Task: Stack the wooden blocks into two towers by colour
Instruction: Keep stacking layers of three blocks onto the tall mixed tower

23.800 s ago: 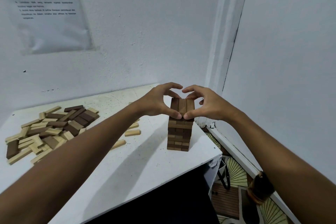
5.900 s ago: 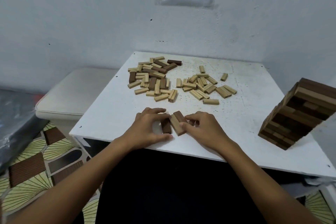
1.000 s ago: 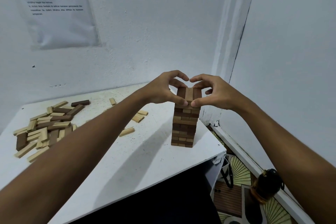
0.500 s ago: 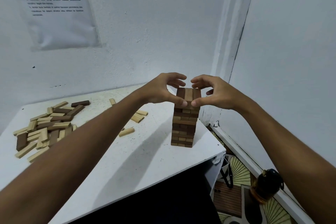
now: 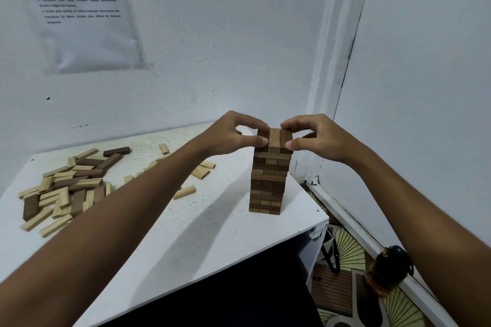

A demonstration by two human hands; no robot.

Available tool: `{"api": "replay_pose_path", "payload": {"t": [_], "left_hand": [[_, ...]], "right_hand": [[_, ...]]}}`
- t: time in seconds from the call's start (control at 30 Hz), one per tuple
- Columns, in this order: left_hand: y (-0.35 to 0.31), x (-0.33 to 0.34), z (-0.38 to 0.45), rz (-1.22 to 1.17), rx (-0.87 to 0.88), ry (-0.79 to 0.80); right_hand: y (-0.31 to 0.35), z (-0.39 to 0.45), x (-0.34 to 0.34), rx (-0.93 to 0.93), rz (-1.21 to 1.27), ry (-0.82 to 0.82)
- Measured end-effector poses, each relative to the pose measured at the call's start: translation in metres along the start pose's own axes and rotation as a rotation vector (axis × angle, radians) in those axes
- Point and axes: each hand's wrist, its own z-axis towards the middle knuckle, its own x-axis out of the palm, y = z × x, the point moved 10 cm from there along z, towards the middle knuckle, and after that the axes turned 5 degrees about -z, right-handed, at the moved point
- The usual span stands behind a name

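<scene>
A tower of brown wooden blocks (image 5: 268, 183) stands near the right edge of the white table (image 5: 186, 233). Its top layer (image 5: 274, 139) has three blocks side by side, a paler one between two darker ones. My left hand (image 5: 231, 138) pinches the left end of that layer between thumb and fingers. My right hand (image 5: 316, 139) pinches the right end the same way. A heap of loose light and dark blocks (image 5: 66, 188) lies at the table's left, with a few light blocks (image 5: 202, 171) scattered behind my left forearm.
The table sits in a room corner, with white walls close behind and to the right of the tower. A printed sheet (image 5: 79, 10) hangs on the back wall. Patterned floor (image 5: 348, 255) and a dark bottle-like object (image 5: 388, 271) lie below the table's right edge.
Both hands have closed in on the top layer, their fingers now curled over its far side. The tower stands one layer taller than 23.8 s ago.
</scene>
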Motion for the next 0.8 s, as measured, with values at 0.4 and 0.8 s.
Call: {"api": "replay_pose_path", "payload": {"t": [0.4, 0.8], "left_hand": [[-0.002, 0.0, 0.0, 0.015, -0.004, -0.004], [0.037, -0.061, -0.073, 0.049, -0.132, -0.145]], "right_hand": [[0.002, 0.0, 0.0, -0.002, -0.043, -0.005], [0.114, -0.01, 0.019, -0.349, -0.197, -0.261]]}}
